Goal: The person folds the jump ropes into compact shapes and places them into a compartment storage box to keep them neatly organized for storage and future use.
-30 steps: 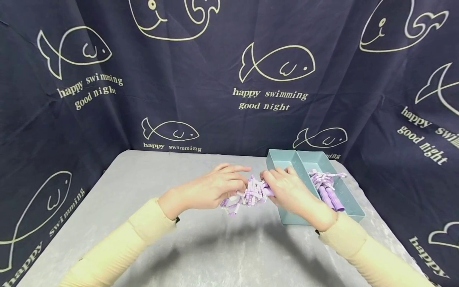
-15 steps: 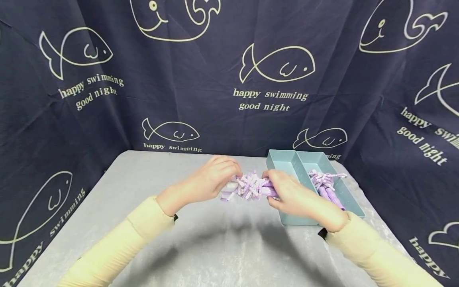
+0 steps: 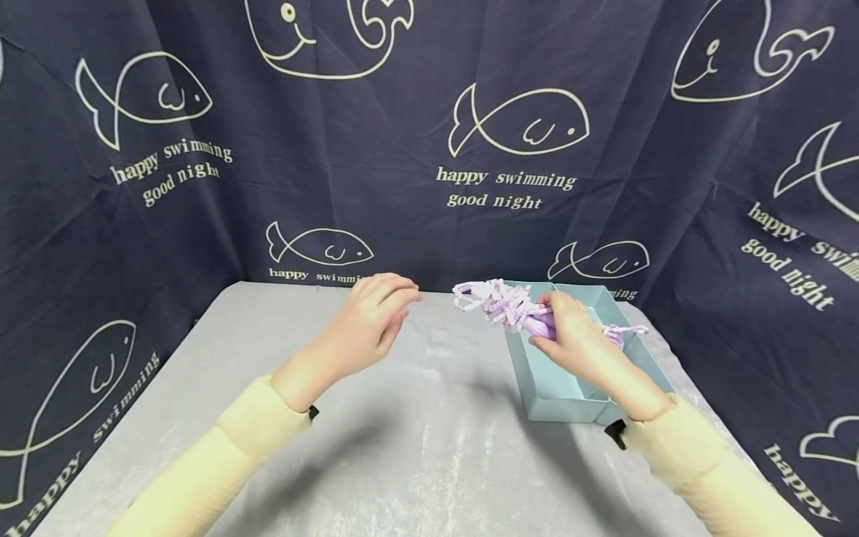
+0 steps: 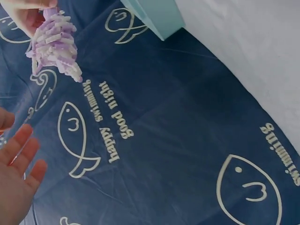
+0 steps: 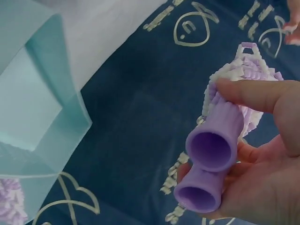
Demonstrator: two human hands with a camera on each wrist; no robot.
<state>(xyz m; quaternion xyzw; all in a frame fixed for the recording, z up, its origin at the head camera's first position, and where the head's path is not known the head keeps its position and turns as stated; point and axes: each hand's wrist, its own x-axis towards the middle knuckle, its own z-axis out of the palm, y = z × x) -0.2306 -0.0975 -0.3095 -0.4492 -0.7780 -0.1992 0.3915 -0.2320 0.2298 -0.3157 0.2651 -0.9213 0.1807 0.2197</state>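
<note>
My right hand (image 3: 573,339) grips the two purple handles of a bundled beaded jump rope (image 3: 505,304), holding it above the left compartment of a light blue tray (image 3: 564,409). Its white and purple beads point left, away from the palm. In the right wrist view the handles (image 5: 213,140) show hollow flared ends, with thumb and fingers wrapped around them. My left hand (image 3: 362,324) hovers over the table to the left, fingers relaxed and apart from the rope; the left wrist view shows its fingers (image 4: 23,157) holding nothing.
A second purple beaded jump rope (image 3: 620,333) lies in the tray's right compartment, mostly hidden behind my right hand. The grey table (image 3: 429,447) spreads below both arms. A dark blue curtain (image 3: 403,149) with fish drawings hangs behind and at both sides.
My left hand has let go of the jump rope and drawn back to the left. My right hand has carried the rope right and farther back, over the tray.
</note>
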